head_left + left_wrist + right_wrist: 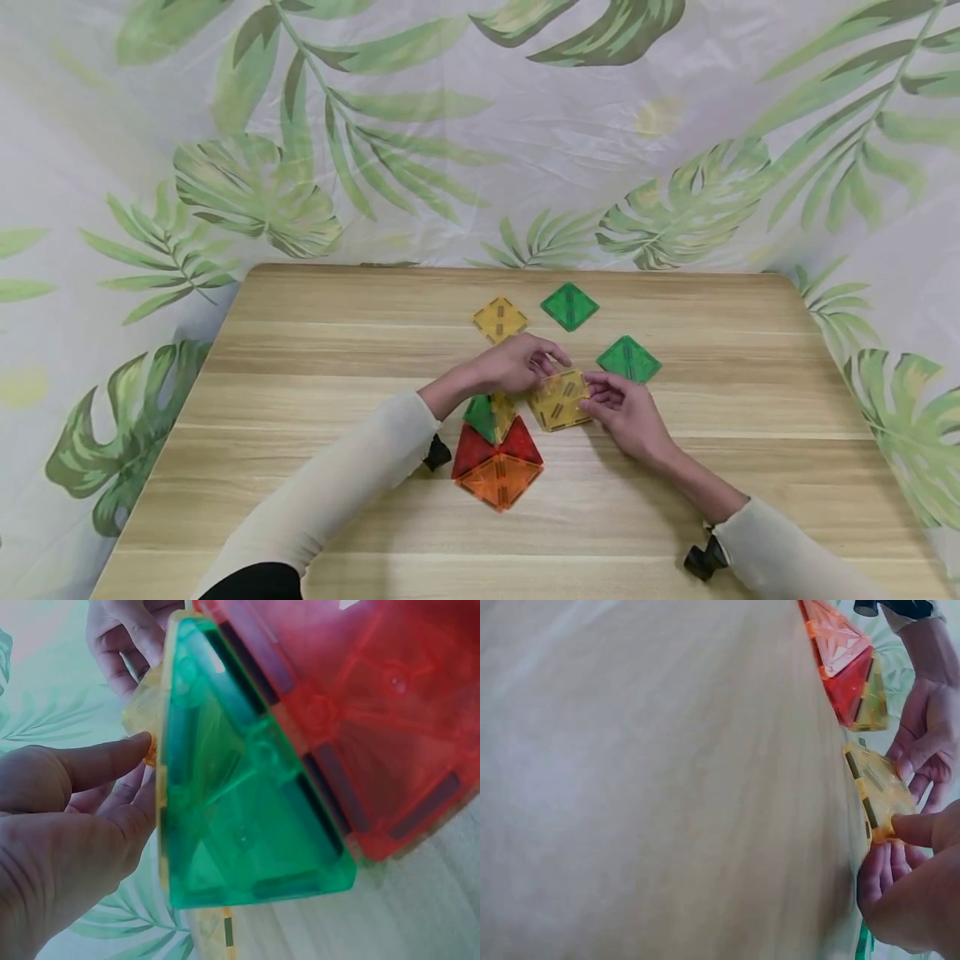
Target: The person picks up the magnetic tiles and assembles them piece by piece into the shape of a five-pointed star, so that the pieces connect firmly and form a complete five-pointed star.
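Both hands hold yellow translucent magnetic tiles (560, 402) above the table's middle. My right hand (633, 417) pinches their right side, its thumb (915, 829) over the near face and fingers behind. At the opposite edge, my left hand (513, 364) grips them between thumb and fingers; the left wrist view shows its thumb (112, 761) at a yellow edge. Just below the left hand stands a built shape of magnetic tiles, with a green tile (240, 817) and yellow on top, red tiles (474, 450) below and orange tiles (500, 482) at the near side.
Farther back on the wooden table (315, 358) lie a yellow diamond (500, 317) and a green diamond (570, 307). Another green diamond (630, 359) lies just beyond the right hand. A leaf-patterned cloth (420, 125) hangs behind the table's far edge.
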`<state>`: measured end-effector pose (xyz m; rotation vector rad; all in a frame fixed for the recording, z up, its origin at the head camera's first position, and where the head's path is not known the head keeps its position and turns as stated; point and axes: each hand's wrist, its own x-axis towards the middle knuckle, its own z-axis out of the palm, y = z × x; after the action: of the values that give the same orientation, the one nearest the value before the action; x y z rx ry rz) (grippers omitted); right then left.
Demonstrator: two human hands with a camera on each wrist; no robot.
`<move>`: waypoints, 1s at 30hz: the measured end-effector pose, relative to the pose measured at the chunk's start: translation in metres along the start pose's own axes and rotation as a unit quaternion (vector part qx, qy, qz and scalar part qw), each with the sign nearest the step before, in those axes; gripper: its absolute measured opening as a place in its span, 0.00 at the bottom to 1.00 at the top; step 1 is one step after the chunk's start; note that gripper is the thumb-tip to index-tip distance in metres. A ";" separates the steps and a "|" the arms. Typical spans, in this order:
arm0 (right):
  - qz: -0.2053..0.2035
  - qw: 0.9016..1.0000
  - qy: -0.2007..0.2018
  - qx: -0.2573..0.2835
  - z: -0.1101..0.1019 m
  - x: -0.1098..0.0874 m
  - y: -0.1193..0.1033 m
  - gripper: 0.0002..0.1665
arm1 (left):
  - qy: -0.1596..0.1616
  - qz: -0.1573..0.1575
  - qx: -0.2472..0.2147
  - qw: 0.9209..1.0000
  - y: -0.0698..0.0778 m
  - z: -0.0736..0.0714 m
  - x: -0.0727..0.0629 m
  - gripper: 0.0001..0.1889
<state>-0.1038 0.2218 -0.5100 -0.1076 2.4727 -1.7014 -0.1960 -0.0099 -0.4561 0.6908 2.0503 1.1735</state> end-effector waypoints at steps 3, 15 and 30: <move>0.024 0.999 -0.009 0.040 -0.003 0.000 -0.003 0.25 | -0.014 0.012 -0.014 1.000 0.001 -0.005 -0.003 0.24; 0.056 0.981 -0.067 0.174 -0.005 -0.002 -0.006 0.27 | -0.057 0.021 -0.084 0.995 0.002 -0.021 -0.018 0.20; 0.041 0.967 -0.139 0.210 0.013 -0.011 -0.005 0.19 | -0.102 -0.011 -0.065 0.993 0.000 -0.019 -0.021 0.17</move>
<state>-0.0912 0.2098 -0.5095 -0.1795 1.8537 -1.9755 -0.1966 -0.0353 -0.4430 0.6921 1.7915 1.1623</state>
